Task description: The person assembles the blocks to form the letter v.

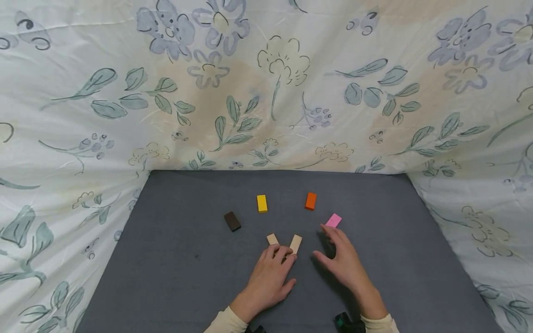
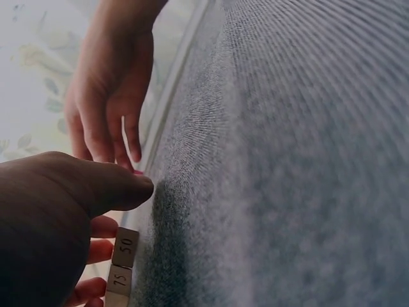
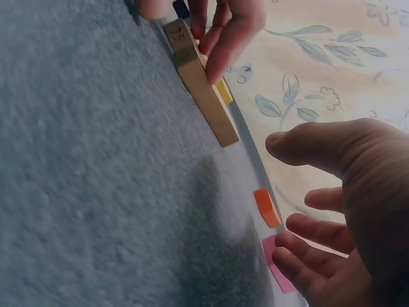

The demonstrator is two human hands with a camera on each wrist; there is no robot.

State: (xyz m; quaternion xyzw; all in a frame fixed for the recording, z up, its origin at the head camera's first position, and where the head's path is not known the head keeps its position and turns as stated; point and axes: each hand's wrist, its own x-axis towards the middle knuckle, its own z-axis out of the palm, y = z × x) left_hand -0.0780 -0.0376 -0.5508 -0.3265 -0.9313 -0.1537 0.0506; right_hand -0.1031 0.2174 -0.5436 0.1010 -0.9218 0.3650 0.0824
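Note:
Two pale wooden blocks, a left one [image 1: 272, 239] and a right one [image 1: 295, 243], lie on the grey mat in a V. The fingertips of my left hand [image 1: 268, 280] rest on their near ends, the thumb standing apart. In the left wrist view, the block ends carry printed numbers: one end [image 2: 126, 246] reads 50, the other [image 2: 119, 281] seems to read 75 or 15. My right hand [image 1: 343, 263] hovers beside a pink block [image 1: 334, 219], fingers extended and thumb spread. Its fingertips partly cover the pink block; whether they touch it I cannot tell. Nothing lies between fingers and thumb.
A dark brown block [image 1: 232, 221], a yellow block [image 1: 262, 203] and an orange block [image 1: 310, 201] form an arc with the pink one beyond the wooden pair. The grey mat [image 1: 175, 277] is bordered by flowered cloth [image 1: 258, 175]. Black wrist gear [image 1: 349, 323] sits at the right wrist.

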